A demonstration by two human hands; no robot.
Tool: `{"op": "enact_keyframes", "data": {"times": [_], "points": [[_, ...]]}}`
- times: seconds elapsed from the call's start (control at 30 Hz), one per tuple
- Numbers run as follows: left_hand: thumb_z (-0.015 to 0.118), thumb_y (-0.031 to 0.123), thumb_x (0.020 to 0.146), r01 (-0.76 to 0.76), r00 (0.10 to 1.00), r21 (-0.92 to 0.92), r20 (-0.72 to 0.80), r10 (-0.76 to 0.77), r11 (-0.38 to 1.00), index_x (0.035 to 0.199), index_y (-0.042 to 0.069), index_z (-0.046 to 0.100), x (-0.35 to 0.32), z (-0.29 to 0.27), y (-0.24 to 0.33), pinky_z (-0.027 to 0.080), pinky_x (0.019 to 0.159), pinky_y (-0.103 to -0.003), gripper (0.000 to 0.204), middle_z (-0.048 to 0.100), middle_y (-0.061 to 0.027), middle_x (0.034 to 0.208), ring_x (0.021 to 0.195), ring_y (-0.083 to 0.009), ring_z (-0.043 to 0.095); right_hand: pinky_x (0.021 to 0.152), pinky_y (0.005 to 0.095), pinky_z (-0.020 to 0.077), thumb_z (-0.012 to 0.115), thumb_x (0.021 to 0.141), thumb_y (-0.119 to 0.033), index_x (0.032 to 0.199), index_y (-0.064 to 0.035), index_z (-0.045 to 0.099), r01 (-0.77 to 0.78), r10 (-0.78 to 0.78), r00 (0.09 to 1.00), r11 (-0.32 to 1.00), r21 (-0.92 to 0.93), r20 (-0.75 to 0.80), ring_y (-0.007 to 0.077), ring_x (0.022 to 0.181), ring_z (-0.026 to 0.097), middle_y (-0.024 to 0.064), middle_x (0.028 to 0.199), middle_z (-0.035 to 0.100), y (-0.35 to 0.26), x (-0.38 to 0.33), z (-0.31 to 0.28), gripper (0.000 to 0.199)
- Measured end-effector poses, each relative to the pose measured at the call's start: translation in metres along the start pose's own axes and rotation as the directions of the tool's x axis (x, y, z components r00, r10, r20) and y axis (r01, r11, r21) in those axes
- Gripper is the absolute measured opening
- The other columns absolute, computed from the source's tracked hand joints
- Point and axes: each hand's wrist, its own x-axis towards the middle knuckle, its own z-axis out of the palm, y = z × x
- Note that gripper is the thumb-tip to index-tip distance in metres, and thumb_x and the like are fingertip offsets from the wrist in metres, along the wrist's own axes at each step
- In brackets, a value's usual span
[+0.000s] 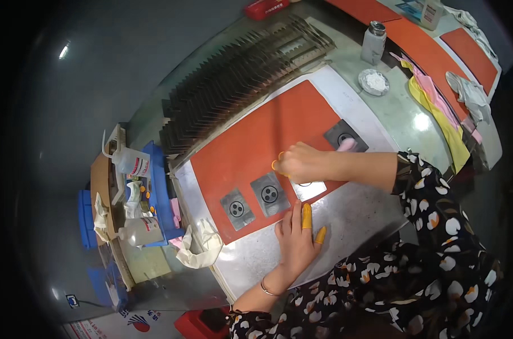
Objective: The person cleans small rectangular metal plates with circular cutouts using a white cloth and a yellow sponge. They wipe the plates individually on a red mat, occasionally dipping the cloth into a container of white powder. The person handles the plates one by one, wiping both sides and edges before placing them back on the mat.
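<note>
On an orange-red mat (239, 147) lie several thin grey metal plates with a dark ring and dots. Two of them, one plate (230, 221) and its neighbour (255, 185), lie to the left. My right hand (303, 163) is closed over a shinier plate (313, 191); what its fingers hold, if anything, is hidden. My left hand (296, 240) rests flat with fingers stretched, its fingertips by that plate's near edge. Yellow finger cots cover some of my fingers. Beyond my right forearm, a pink cloth (347, 145) lies by another dark plate (331, 133).
A long rack of upright thin plates (228, 85) stands behind the mat. At left are a blue tray (157, 192), a squeeze bottle (131, 161) and a white cloth roll (200, 246). A jar (374, 42), a dish of white powder (374, 82) and cloths (437, 107) sit at right.
</note>
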Motion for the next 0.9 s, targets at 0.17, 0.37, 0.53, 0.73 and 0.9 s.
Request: {"op": "enact_keyframes", "data": {"times": [0.17, 0.37, 0.53, 0.73, 0.9], "points": [[0.067, 0.029, 0.069, -0.015, 1.000, -0.011, -0.007, 0.015, 1.000, 0.118, -0.004, 0.049, -0.002, 0.001, -0.005, 0.026, 0.091, -0.046, 0.061, 0.039, -0.0164, 0.132, 0.111, -0.0323, 0.039, 0.055, 0.0407, 0.0476, 0.057, 0.070, -0.010, 0.079, -0.0029, 0.060, -0.015, 0.014, 1.000, 0.999, -0.041, -0.009, 0.0304, 0.067, 0.063, 0.0142, 0.078, 0.063, 0.023, -0.020, -0.002, 0.012], [0.068, 0.027, 0.069, -0.018, 1.000, -0.016, -0.002, 0.018, 1.000, 0.118, -0.004, 0.049, 0.000, 0.000, -0.005, 0.026, 0.091, -0.046, 0.061, 0.039, -0.0156, 0.132, 0.110, -0.0316, 0.039, 0.053, 0.0426, 0.0463, 0.057, 0.072, -0.010, 0.077, -0.0042, 0.060, 0.001, -0.001, 1.000, 1.000, -0.012, -0.001, 0.0307, 0.064, 0.061, 0.0123, 0.073, 0.062, 0.000, 0.025, 0.005, 0.008], [0.070, 0.023, 0.067, -0.009, 0.999, -0.097, 0.041, 0.013, 0.995, 0.117, -0.004, 0.049, 0.004, -0.013, -0.005, 0.026, 0.091, -0.045, 0.061, 0.040, -0.0154, 0.131, 0.109, -0.0310, 0.041, 0.061, 0.0411, 0.0470, 0.056, 0.076, -0.012, 0.076, -0.0052, 0.059, -0.212, 0.293, 0.913, 0.935, 0.283, -0.284, 0.0311, 0.069, 0.060, 0.0133, 0.069, 0.061, 0.036, -0.067, -0.058, 0.007], [0.072, 0.020, 0.064, -0.076, 0.997, -0.162, -0.006, 0.076, 0.984, 0.112, -0.003, 0.051, 0.027, -0.019, 0.009, 0.027, 0.089, -0.042, 0.057, 0.045, -0.0140, 0.125, 0.109, -0.0299, 0.042, 0.059, 0.0397, 0.0446, 0.057, 0.078, -0.017, 0.078, -0.0041, 0.058, -0.427, 0.507, 0.860, 0.782, 0.453, -0.064, 0.0327, 0.064, 0.058, 0.0142, 0.070, 0.060, 0.041, -0.140, -0.084, 0.013], [0.072, 0.021, 0.067, -0.105, 0.995, -0.116, -0.012, 0.104, 0.988, 0.114, -0.002, 0.050, 0.049, -0.016, 0.014, 0.027, 0.089, -0.042, 0.058, 0.045, -0.0142, 0.125, 0.108, -0.0296, 0.043, 0.057, 0.0412, 0.0442, 0.057, 0.078, -0.016, 0.073, -0.0063, 0.056, -0.176, 0.246, 0.939, 0.944, 0.279, -0.239, 0.0318, 0.062, 0.058, 0.0118, 0.063, 0.057, 0.041, -0.119, -0.052, 0.011]]}}
